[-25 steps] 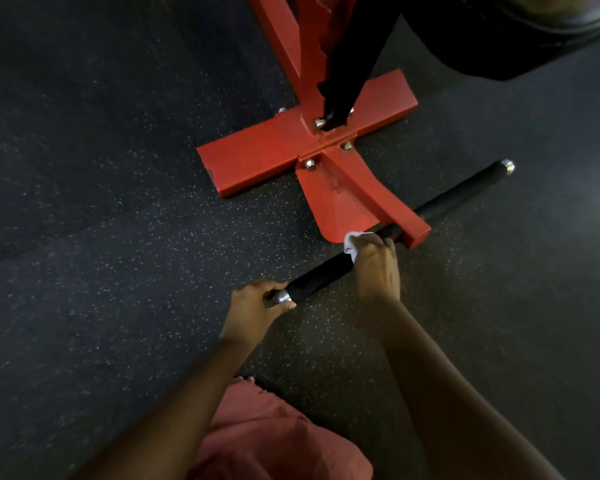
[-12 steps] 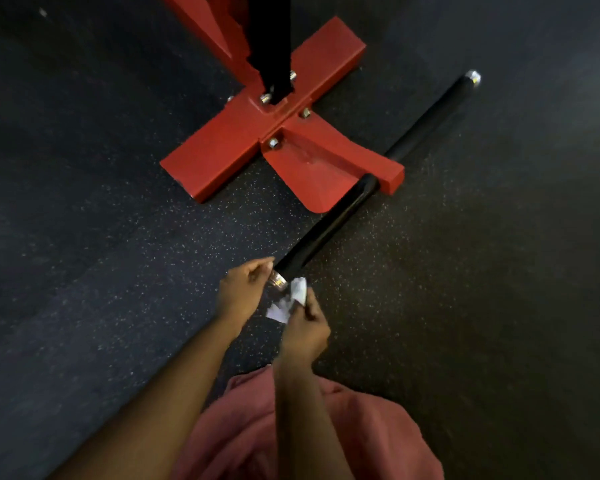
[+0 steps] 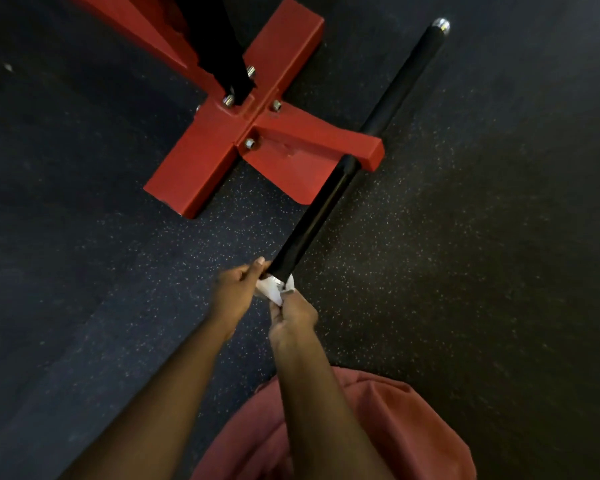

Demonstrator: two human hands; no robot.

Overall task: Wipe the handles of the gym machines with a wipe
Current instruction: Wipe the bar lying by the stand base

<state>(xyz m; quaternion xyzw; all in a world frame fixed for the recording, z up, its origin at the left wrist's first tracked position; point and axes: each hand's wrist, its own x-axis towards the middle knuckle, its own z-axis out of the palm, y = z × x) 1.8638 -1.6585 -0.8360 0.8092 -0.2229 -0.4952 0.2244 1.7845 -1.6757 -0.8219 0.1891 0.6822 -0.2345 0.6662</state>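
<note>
At the near end of the black handle (image 3: 312,220), the right hand (image 3: 293,311) pinches a crumpled white wipe (image 3: 274,289) against the bar's end cap, fingers pressed together on the cloth. Left hand (image 3: 234,292): curled beside the same end, its thumb tip touching the bar and its fingers touching the wipe; whether it grips the wipe cannot be told. Handle: passes through a red bracket on the red machine base (image 3: 222,133) and runs on to a chrome-capped far end (image 3: 441,26), above speckled rubber floor (image 3: 430,271). Step in hand, by judgement: finishing the near end. Next move probably calls for carrying the wipe past the bracket to the far half.
</note>
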